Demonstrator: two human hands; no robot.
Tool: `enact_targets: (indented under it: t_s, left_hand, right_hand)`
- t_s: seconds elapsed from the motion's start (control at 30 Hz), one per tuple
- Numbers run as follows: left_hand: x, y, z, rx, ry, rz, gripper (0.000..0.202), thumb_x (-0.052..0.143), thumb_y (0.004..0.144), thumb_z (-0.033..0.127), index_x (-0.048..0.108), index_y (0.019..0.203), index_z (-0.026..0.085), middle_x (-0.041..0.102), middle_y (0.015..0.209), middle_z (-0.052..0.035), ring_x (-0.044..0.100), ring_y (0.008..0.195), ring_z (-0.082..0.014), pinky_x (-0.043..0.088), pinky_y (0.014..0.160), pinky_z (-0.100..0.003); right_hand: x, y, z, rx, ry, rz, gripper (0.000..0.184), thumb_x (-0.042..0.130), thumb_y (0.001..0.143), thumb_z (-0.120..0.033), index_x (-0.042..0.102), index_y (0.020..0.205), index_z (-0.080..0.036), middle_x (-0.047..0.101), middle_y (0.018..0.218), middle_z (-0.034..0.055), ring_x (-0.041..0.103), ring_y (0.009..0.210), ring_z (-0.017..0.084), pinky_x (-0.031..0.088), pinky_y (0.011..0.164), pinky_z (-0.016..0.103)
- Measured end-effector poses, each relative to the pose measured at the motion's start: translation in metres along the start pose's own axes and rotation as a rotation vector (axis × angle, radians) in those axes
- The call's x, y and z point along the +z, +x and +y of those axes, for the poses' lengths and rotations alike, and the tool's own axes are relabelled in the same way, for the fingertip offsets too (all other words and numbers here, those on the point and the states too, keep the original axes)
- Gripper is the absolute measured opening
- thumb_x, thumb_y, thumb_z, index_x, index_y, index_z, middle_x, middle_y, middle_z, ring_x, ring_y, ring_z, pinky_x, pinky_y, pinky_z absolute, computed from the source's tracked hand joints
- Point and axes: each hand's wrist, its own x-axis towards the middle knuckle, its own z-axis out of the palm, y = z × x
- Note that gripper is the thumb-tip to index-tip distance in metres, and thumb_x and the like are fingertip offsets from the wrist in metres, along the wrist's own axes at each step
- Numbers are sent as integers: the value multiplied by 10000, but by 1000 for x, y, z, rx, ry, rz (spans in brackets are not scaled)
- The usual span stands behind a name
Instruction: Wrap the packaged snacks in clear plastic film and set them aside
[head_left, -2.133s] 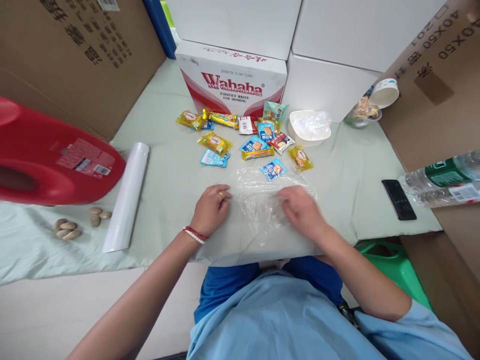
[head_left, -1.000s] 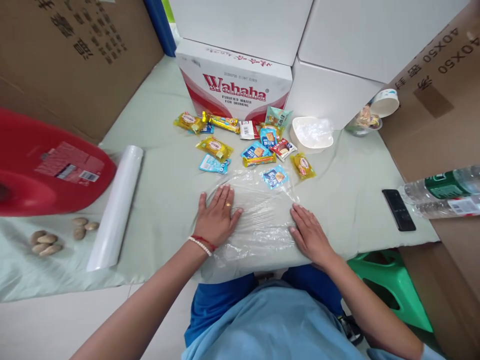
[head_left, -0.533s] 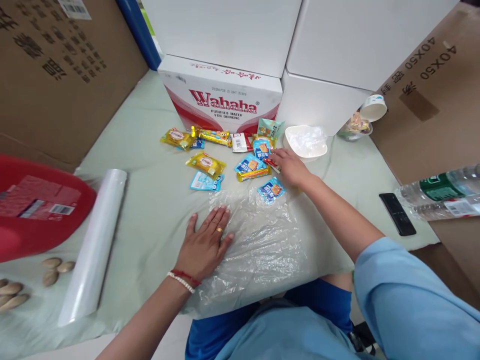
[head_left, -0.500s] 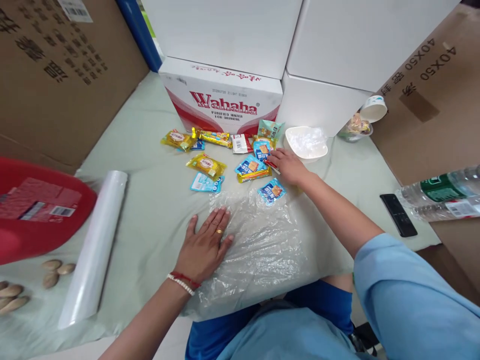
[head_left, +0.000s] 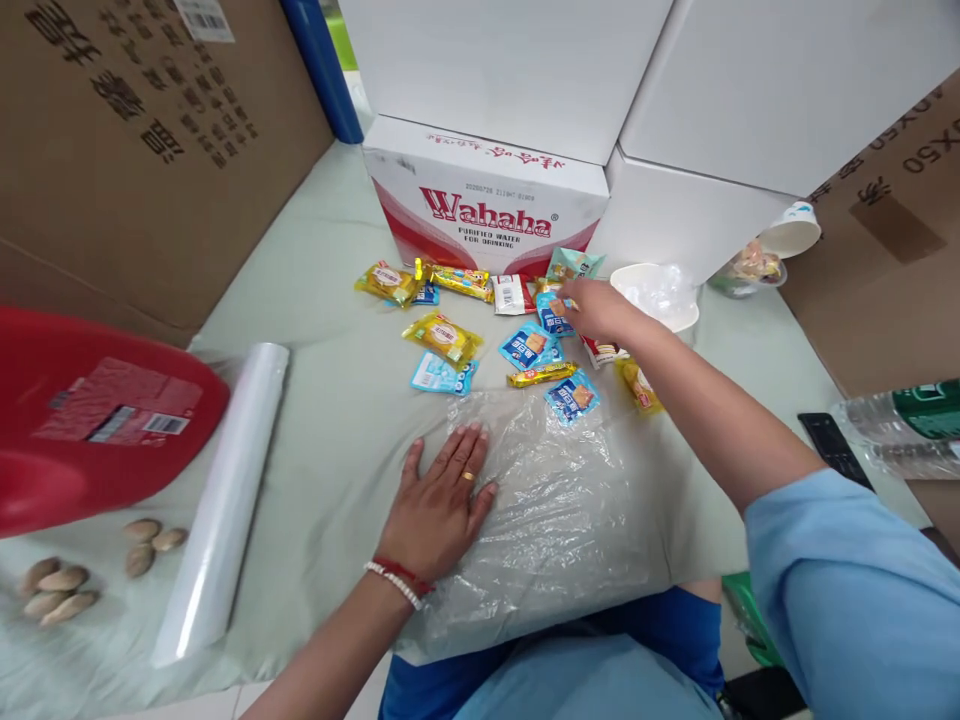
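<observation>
Red jug (head_left: pixel 112 420), cropped at nine o'clock; clear bottles (head_left: pixel 904 420), cropped at three. Right forearm (head_left: pixel 705 405) partly hides a yellow packet (head_left: pixel 636 388); unclear whether right fingers (head_left: pixel 573 293) hold a blue packet (head_left: pixel 552 318).

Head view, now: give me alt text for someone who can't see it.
A person's left hand lies palm-down on the left edge of clear plastic film; the right hand is at a blue snack packet among wrapped snacks. Behind them stands a Wahaha box.
</observation>
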Motion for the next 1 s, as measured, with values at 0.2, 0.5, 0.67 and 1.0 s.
enact_targets:
  t_s: [0.2, 0.5, 0.67, 1.0]
  left_hand:
    - [-3, 2, 1, 2, 5, -13, 643, 391, 1094, 426, 254, 1689, 223, 340, 1715, -110, 372, 1583, -300, 112, 1325, -655]
    - [-6, 2, 6, -36, -123, -44, 636, 388, 1098, 470, 291, 1675, 221, 311, 1736, -97, 294, 1621, -273, 48, 1341, -654]
    - [-7, 2, 5, -48, -161, -48, 638, 373, 1100, 475, 300, 1673, 205, 309, 1736, -110, 292, 1623, -284, 53, 1337, -674]
    - [-5, -1, -1, -20, -125, -40, 628, 319, 1105, 471, 286, 1680, 219, 296, 1736, -124, 314, 1612, -300, -34, 1313, -701]
  right_hand:
    - [43, 67, -84, 267, -47, -77, 707, 647, 1000, -525, 504, 1447, 3, 645, 1397, 289, 571, 1346, 406, 433, 1149, 574]
    - [-4, -46, -70, 44, 134, 134, 723, 575, 1000, -330, 307, 1641, -132, 534, 1566, 196, 572, 1347, 338, 484, 1121, 527]
    - [-11, -156, -71, -234, 413, -139, 761, 641, 962, -404, 356, 1658, -287, 585, 1562, 112, 606, 1369, 324, 506, 1129, 520]
    - [57, -212, -98, -153, 274, -209, 676, 625, 1010, -379, 420, 1647, -282, 482, 1659, 132, 371, 1581, 334, 205, 1301, 649]
